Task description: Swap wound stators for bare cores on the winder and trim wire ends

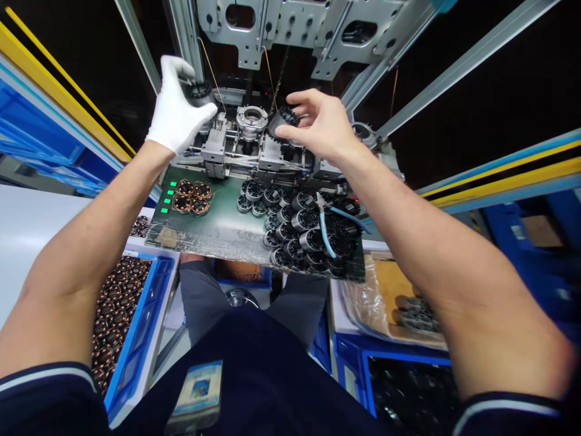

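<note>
My left hand (pixel 171 116), in a white glove, curls its fingers and thumb around a dark stator core (pixel 200 92) at the left winding fixture. Bare, my right hand (pixel 324 124) grips another stator core (pixel 280 123), which is tilted, between thumb and fingers above the fixtures. An open metal ring fixture (pixel 252 117) stands between the two hands. Below them, several unwound stator cores (pixel 305 219) with black tops crowd the right of the green work plate (pixel 218 227). Several copper-wound stators (pixel 193 197) sit on its left side.
Cutting pliers (pixel 325 227) with light blue handles lie on the cores. Thin wires hang from the metal machine head (pixel 290 27) overhead. A blue crate (pixel 152 284) of wound stators is at left. At right are a plastic-lined box (pixel 385 284) and a blue bin (pixel 367 369) with black parts.
</note>
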Demonstrator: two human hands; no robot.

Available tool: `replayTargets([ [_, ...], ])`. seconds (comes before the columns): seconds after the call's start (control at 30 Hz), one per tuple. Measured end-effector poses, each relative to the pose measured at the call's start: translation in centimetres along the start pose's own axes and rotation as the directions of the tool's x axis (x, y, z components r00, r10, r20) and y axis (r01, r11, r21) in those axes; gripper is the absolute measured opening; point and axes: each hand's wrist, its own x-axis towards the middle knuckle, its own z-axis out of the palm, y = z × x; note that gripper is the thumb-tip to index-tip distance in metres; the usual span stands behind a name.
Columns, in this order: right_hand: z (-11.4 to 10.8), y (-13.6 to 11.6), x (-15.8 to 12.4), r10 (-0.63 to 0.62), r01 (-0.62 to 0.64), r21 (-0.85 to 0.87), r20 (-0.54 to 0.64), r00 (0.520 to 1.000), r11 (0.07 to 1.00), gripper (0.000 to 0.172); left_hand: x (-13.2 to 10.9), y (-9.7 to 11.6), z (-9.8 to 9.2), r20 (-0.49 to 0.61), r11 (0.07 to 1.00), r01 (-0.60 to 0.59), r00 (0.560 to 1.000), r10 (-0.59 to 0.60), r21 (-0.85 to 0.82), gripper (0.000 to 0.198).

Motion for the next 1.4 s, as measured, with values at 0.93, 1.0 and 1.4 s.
replayTargets([
  [0.93, 0.3, -10.4, -12.6, 0.124, -0.155, 0.389, 0.103, 0.987, 0.908, 0.087, -13.0, 9.4, 1.8, 0.322, 0.918, 0.264, 0.932, -0.165, -0.295, 0.066],
  [1.0, -0.2, -11.2, -13.5, 0.132, -0.164, 0.395, 0.107, 0.985, 0.904, 0.088, -13.7, 10.5, 1.8, 0.363, 0.915, 0.272, 0.919, -0.156, -0.296, 0.062],
  [1.4, -2.0, -13.0, -17.4, 0.037, -0.118, 0.559, 0.154, 0.987, 0.821, 0.084, -16.6, 13.6, 1.3, 0.455, 0.874, 0.324, 0.88, -0.138, -0.362, 0.063],
])
